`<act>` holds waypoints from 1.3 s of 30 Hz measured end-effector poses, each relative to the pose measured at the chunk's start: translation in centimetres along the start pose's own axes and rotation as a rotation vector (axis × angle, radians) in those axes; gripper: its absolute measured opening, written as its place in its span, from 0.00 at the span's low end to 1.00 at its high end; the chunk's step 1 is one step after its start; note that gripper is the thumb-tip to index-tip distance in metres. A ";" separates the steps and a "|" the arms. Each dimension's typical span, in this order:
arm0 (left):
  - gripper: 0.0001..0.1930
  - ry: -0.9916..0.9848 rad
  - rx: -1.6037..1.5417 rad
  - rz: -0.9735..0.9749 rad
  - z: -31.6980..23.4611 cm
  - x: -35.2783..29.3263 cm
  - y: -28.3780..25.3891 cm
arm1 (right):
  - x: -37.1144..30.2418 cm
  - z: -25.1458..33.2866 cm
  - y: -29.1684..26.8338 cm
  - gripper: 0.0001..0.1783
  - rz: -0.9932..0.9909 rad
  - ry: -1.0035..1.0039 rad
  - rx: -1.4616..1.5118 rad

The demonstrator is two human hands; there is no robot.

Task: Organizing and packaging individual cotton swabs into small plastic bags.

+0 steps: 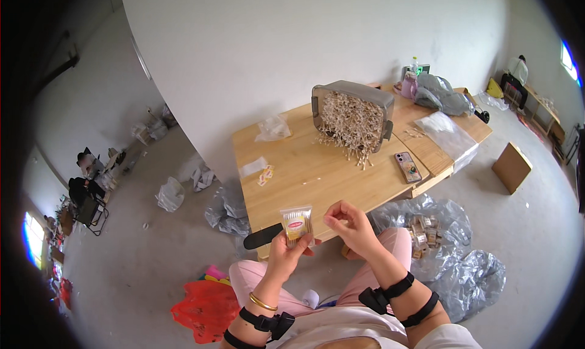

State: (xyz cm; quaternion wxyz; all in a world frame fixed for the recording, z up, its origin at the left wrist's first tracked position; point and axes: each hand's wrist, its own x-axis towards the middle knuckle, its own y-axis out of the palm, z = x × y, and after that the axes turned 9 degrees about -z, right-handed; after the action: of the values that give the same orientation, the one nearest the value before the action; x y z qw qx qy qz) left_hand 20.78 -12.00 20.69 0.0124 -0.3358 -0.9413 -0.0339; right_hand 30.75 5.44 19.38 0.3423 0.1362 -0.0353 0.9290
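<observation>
My left hand [284, 252] grips a small clear bag of cotton swabs [297, 224] upright by its lower part, at the near edge of the wooden table [286, 193]. A yellow and red label shows through the front of the bag. To its right, my right hand [352, 226] is raised with its fingers curled in toward the thumb, apart from the bag. Nothing shows between those fingers. Farther back on the table, a grey plastic bin [361, 90] lies on its side, its mouth toward me. Loose cotton swabs [348, 122] fill it and spill onto the tabletop.
A phone [407, 167] lies right of the bin. Small yellow labels [265, 175] and clear plastic bags [274, 128] lie on the left. Plastic sheeting [448, 133] covers part of the right side. Below stand a sack of small packs [454, 227] and a red bag [206, 309].
</observation>
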 end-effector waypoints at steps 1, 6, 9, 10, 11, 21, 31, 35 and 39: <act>0.15 -0.049 -0.040 0.015 -0.7 -0.3 0.2 | -0.4 1.4 0.3 0.07 0.002 -0.003 0.004; 0.14 -0.209 -0.024 0.079 -0.6 -0.7 -0.7 | -1.1 5.8 1.8 0.10 -0.067 -0.601 -0.457; 0.13 -0.214 -0.016 0.130 -0.9 -0.8 -0.6 | -1.0 5.9 1.4 0.10 -0.047 -0.676 -0.559; 0.13 -0.194 -0.002 0.137 -1.1 -0.9 -0.5 | -0.9 5.8 1.3 0.10 -0.049 -0.676 -0.556; 0.13 -0.174 0.011 0.145 -1.2 -0.9 -0.5 | -0.7 5.6 1.2 0.10 -0.042 -0.681 -0.553; 0.15 -0.110 0.097 0.158 -2.3 -1.0 -0.7 | 0.0 6.5 0.7 0.10 0.045 -0.726 -0.649; 0.12 -0.096 0.090 0.112 -2.4 -1.1 -1.2 | 0.0 6.2 1.2 0.08 0.090 -0.692 -0.638; 0.12 -0.118 0.093 0.114 -2.3 -1.0 -1.3 | 0.1 6.3 1.2 0.07 0.096 -0.688 -0.643; 0.12 -0.133 0.077 0.111 -1.9 -1.0 -1.4 | 0.1 6.2 1.3 0.07 0.118 -0.662 -0.638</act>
State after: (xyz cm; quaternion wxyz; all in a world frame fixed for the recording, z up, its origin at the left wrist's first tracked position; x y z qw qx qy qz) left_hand 20.62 -13.86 22.43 -0.0353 -0.3883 -0.9205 0.0253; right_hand 31.30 3.54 25.41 0.2841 0.3110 -0.4344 0.7961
